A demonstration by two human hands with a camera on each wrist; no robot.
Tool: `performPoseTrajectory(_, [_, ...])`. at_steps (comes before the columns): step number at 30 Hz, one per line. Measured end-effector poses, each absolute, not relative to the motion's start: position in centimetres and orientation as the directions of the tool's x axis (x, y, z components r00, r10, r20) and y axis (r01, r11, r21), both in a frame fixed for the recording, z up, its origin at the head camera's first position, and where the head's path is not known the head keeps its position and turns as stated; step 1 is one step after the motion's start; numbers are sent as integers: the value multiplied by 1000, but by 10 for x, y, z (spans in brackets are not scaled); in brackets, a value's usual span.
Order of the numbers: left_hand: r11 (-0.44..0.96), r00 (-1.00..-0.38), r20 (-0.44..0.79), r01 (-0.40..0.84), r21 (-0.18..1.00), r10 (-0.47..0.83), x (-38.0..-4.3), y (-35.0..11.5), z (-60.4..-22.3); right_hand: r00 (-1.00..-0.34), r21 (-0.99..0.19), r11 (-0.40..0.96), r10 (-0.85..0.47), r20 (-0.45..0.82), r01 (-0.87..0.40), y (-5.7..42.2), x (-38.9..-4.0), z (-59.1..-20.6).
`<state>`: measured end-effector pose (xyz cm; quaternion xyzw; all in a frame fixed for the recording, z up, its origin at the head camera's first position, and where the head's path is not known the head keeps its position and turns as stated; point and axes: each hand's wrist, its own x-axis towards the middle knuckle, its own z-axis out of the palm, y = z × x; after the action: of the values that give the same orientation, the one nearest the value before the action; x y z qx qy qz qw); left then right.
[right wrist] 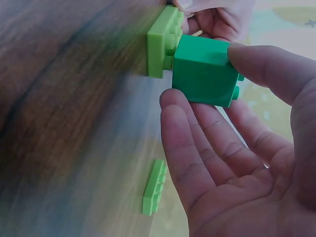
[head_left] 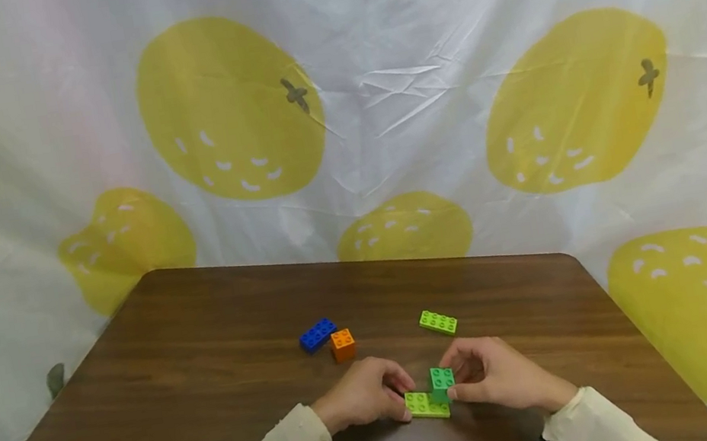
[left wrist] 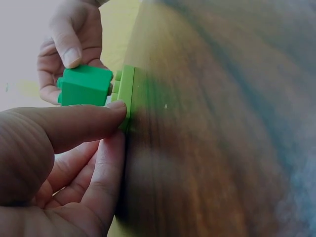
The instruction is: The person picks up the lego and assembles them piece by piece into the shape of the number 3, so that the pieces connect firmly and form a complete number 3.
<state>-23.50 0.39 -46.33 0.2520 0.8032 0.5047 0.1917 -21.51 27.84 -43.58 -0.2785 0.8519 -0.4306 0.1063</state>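
On the table, a lime-green flat building brick (head_left: 417, 405) lies studs up. My left hand (head_left: 363, 395) pinches its left end between thumb and fingers, as the left wrist view shows close up. A green 2x2 brick (right wrist: 203, 69) is in my right hand (head_left: 499, 375), its thumb on one side and fingertips on the other. It is over the right end of the lime piece, its own studs facing up. Some of the lime piece's studs (right wrist: 169, 62) show beside the green brick's bottom edge in the right wrist view.
Beyond the right hand lies a second lime-green flat brick (head_left: 438, 322). An orange 2x2 brick (head_left: 343, 345) and a longer blue brick (head_left: 318, 334) sit close together past the left hand. A lemon-print curtain (head_left: 383, 146) hangs behind the brown wooden table (head_left: 208, 351).
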Motion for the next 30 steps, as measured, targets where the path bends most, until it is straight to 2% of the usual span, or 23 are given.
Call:
performPoseTrajectory(18, [369,-816,-22,238,898,578,-235,4,-468,-799,-761,483,-597,75,-433,275,-222,-441])
performPoseTrajectory(30, [379,-822,-32,227,897,569,-234,4,-465,-809,-774,470,-580,91,-424,276,-220,-439])
